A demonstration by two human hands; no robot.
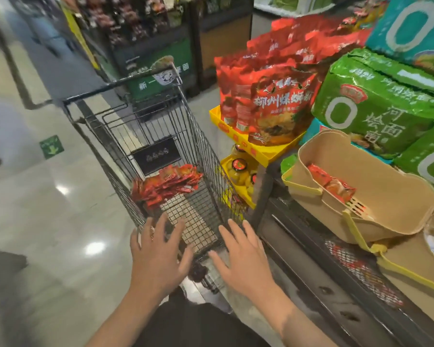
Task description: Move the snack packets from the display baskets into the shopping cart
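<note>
Head view: snack packets (167, 185) beyond empty grip (158, 256).

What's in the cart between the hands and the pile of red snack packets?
Only bare wire cart floor lies between the hands and the red snack packets, seen from the head camera.

Black wire-metal shopping cart (145, 126), glossy red snack packets (168, 184), matt tan basket (376, 196)

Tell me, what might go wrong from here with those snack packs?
The small red packets sit heaped at the far end of the black wire shopping cart; more dropped on top might slide off. A few red packets remain deep in the tan display basket, so the open right hand could tip it while reaching.
</note>
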